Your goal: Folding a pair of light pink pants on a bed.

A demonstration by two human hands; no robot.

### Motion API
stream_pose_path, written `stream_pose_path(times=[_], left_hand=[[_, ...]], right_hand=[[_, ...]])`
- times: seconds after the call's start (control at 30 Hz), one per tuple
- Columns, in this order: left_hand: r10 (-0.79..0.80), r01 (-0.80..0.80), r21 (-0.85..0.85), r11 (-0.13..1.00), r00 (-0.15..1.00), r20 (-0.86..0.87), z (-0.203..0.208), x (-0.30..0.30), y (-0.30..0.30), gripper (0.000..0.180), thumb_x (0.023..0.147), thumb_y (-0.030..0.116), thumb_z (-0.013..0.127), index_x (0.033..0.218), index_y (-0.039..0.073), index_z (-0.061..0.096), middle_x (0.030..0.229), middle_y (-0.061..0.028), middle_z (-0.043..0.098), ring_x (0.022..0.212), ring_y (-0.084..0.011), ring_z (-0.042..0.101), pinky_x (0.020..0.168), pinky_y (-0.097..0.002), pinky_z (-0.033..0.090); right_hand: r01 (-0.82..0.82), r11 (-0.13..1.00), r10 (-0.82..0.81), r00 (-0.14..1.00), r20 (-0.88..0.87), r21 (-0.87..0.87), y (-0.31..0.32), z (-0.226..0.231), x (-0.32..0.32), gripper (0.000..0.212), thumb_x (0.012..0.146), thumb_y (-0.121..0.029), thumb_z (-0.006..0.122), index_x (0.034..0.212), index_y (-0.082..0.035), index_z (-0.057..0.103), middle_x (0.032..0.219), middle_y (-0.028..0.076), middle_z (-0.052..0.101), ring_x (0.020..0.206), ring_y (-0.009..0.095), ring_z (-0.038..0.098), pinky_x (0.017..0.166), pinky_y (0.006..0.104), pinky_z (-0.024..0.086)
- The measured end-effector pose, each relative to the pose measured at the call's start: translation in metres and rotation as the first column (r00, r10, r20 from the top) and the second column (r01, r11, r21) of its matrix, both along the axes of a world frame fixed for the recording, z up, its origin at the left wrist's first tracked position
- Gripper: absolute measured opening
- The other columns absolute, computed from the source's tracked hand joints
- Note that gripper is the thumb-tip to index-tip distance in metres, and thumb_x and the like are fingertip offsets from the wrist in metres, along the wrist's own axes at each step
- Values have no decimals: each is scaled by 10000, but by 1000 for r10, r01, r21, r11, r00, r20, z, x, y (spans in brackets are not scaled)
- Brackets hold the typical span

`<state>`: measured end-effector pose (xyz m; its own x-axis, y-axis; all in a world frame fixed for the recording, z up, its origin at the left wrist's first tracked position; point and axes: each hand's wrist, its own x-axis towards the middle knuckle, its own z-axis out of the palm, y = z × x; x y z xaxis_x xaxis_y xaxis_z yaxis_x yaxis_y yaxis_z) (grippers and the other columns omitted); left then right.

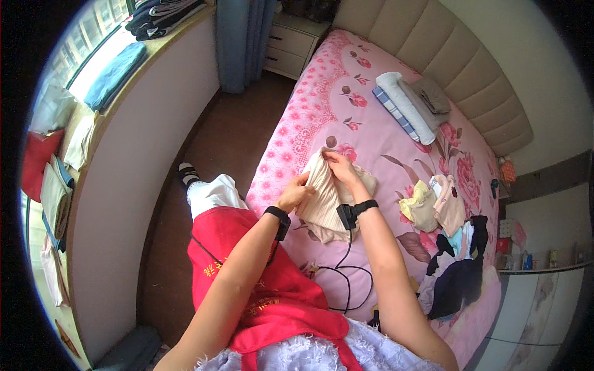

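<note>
A cream ribbed garment (320,196) lies partly bunched on the pink flowered bed. At its left edge, my left hand (295,193) pinches the cloth between thumb and fingers. My right hand (341,169) is closed on the upper part, fingers curled over a fold. Part of the garment is hidden beneath my right hand and wrist. Each wrist wears a black strap with a small device, and a thin black cable (350,267) trails over the bed from the right one.
Rolled towels (405,108) lie toward the headboard (445,46). To the right are small yellow and pink garments (427,204) and a heap of dark clothes (458,278). Folded clothes (116,75) line the windowsill at left. A nightstand (288,46) stands beyond the blue curtain (241,43).
</note>
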<state>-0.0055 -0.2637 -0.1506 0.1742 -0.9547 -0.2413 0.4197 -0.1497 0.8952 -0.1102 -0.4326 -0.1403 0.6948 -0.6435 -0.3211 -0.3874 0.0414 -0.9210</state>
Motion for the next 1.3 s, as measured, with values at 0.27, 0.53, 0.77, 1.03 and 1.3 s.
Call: stream_pose_path(times=[0.27,0.53,0.77,1.03,1.3], left_hand=[[40,-35,-41,999,991,131,0,-5,-4,423,761,4,542,1181,49,551,944,23,584,771,-62,520,692,-211,440],[-48,49,-5,999,996,68,-1,-5,-4,490,758,-17,539,1244,49,533,1063,16,584,949,-80,525,858,-235,426],[-47,49,-12,999,987,155,-24,0,-5,539,773,10,559,1307,43,493,1102,-2,590,1020,-94,533,913,-242,418],[-60,62,-5,998,988,141,3,-6,-5,464,790,36,554,1252,46,506,928,6,561,826,-100,519,737,-260,453],[-4,17,-39,999,951,310,1,-10,3,457,820,79,536,1268,35,459,866,-2,527,783,-96,505,702,-258,448]], right_hand=[[-214,923,205,977,-61,-321,-15,-16,11,416,919,-76,539,1334,-65,516,1203,59,624,1061,155,591,905,263,458],[85,757,-156,986,53,648,-27,-4,-22,339,961,-276,522,1252,-103,534,1103,27,643,986,152,621,845,325,487],[-36,831,42,999,1,555,-7,26,10,329,944,-326,565,1171,-87,560,1055,21,631,950,160,604,829,326,492],[-65,809,-16,991,133,584,-8,16,1,233,961,-228,545,1154,-100,569,1079,22,632,966,142,605,832,316,502],[-41,728,-70,988,134,684,-21,-11,7,212,930,-192,533,1106,-96,601,1074,51,648,995,175,604,872,351,493]])
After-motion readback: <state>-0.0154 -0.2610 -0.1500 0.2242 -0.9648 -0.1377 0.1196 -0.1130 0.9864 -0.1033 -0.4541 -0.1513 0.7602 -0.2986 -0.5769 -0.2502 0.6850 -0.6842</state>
